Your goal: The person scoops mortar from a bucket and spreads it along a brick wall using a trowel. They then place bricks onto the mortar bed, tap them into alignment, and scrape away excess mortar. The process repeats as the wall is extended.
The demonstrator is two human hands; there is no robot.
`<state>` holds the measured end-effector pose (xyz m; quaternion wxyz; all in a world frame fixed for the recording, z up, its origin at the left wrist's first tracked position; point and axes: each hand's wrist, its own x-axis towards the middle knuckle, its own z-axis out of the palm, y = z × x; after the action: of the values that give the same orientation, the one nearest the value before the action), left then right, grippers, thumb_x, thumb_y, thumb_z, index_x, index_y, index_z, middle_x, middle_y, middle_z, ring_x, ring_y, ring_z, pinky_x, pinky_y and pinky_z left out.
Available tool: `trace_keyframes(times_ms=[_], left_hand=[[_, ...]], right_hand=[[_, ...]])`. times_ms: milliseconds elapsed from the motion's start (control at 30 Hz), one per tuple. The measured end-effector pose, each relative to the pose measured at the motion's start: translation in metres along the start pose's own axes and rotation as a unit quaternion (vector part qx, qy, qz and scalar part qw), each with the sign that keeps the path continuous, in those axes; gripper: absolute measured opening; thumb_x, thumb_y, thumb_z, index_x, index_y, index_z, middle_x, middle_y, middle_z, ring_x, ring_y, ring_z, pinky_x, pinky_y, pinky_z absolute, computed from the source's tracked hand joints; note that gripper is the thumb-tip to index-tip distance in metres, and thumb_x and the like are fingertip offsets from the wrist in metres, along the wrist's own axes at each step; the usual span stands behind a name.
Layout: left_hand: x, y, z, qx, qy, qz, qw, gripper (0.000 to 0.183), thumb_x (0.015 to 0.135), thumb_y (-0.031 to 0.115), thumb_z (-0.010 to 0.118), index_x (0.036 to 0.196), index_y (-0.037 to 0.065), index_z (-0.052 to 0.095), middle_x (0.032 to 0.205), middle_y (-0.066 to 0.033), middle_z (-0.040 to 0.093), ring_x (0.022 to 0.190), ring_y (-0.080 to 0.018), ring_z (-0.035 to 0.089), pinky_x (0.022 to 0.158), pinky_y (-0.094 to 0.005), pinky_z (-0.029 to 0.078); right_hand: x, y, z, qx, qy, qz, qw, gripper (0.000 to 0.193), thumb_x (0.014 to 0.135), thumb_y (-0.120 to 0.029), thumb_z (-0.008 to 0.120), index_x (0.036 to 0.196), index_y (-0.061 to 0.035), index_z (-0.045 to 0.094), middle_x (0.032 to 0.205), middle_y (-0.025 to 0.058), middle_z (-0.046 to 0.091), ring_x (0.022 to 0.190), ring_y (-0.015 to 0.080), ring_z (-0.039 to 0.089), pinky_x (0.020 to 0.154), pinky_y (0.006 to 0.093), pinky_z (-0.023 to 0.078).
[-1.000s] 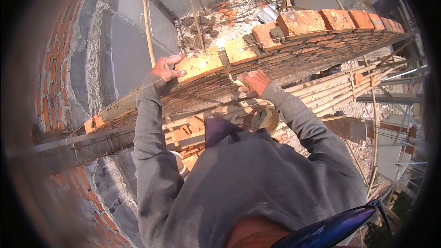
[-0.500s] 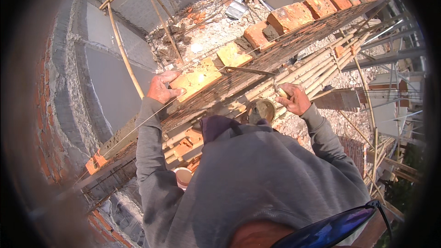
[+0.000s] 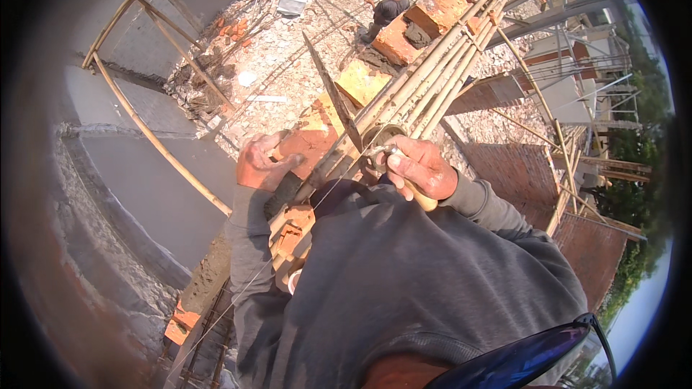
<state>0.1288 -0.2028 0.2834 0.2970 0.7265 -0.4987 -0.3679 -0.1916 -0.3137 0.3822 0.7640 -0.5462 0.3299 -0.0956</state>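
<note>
My left hand [image 3: 267, 162] is closed round the near left end of an orange brick [image 3: 313, 137] on top of the wall. In my right hand [image 3: 424, 167] is a trowel [image 3: 333, 90], gripped by its wooden handle. Its long pointed blade is tilted up and away, passing in front of the brick's right end. A sunlit brick [image 3: 362, 82] lies farther along the same course. Close beyond my right hand is a round container of mortar [image 3: 382, 134], partly hidden. A thin string line [image 3: 249, 284] stretches along the wall.
More bricks [image 3: 440, 9] stand along the wall at the far right. Bamboo poles [image 3: 440, 75] run beside it, and loose bricks [image 3: 292, 234] lie near my left forearm. Lower left, a mortar bed [image 3: 207, 270] ends at a brick [image 3: 182, 323]. Another person [image 3: 389, 9] is on the rubble ground below.
My right hand has come inward and raised the trowel, its blade swinging from nearly level to pointing up. My left hand stays on the brick. The view has turned and shifted.
</note>
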Motion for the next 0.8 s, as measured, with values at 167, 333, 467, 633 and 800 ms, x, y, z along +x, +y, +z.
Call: trace_keyframes(times_ms=[167, 333, 467, 633, 800], left_hand=[[0.007, -0.008, 0.005, -0.107, 0.019, -0.016, 0.994, 0.061, 0.074, 0.034, 0.090, 0.127, 0.004, 0.079, 0.102, -0.0193, 0.073, 0.100, -0.0346, 0.070, 0.094, -0.0430, 0.055], [0.004, -0.016, 0.013, -0.155, -0.006, -0.052, 0.986, 0.068, 0.076, 0.018, 0.092, 0.137, -0.003, 0.070, 0.124, -0.0157, 0.068, 0.109, -0.0268, 0.070, 0.098, -0.0383, 0.056], [-0.006, -0.010, 0.011, -0.094, 0.043, -0.027, 0.994, 0.065, 0.076, 0.034, 0.090, 0.131, 0.002, 0.076, 0.112, -0.0187, 0.074, 0.106, -0.0328, 0.070, 0.094, -0.0414, 0.054], [-0.004, -0.004, -0.003, -0.013, 0.015, 0.009, 1.000, 0.065, 0.080, 0.041, 0.086, 0.133, 0.004, 0.076, 0.118, -0.0200, 0.074, 0.113, -0.0356, 0.068, 0.100, -0.0431, 0.053], [-0.060, -0.001, 0.006, -0.070, 0.294, 0.043, 0.952, 0.057, 0.083, 0.017, 0.085, 0.137, 0.003, 0.072, 0.132, -0.0188, 0.071, 0.119, -0.0343, 0.067, 0.104, -0.0414, 0.052]], right_hand=[[0.018, 0.023, 0.022, 0.015, 0.027, 0.079, 0.996, 0.027, 0.116, -0.026, 0.049, 0.113, -0.0014, 0.059, 0.076, 0.0025, 0.058, 0.053, 0.0089, 0.054, 0.049, 0.0239, 0.044], [0.013, 0.029, 0.027, 0.022, 0.047, 0.087, 0.995, 0.027, 0.115, -0.024, 0.047, 0.107, -0.0009, 0.057, 0.075, 0.0037, 0.058, 0.053, 0.0100, 0.055, 0.048, 0.0259, 0.045], [0.012, 0.024, 0.026, -0.063, 0.019, 0.062, 0.996, 0.025, 0.116, -0.025, 0.047, 0.111, -0.0038, 0.059, 0.075, 0.0016, 0.058, 0.049, 0.0082, 0.053, 0.047, 0.0231, 0.044], [0.013, 0.018, 0.007, -0.014, -0.033, 0.055, 0.998, 0.025, 0.114, -0.023, 0.051, 0.110, 0.0001, 0.060, 0.074, 0.0025, 0.057, 0.052, 0.0084, 0.053, 0.050, 0.0228, 0.045], [0.025, 0.044, -0.048, -0.399, -0.044, -0.169, 0.900, 0.031, 0.097, -0.024, 0.081, 0.092, -0.0034, 0.059, 0.069, 0.0074, 0.060, 0.055, 0.0207, 0.055, 0.055, 0.0366, 0.044]])
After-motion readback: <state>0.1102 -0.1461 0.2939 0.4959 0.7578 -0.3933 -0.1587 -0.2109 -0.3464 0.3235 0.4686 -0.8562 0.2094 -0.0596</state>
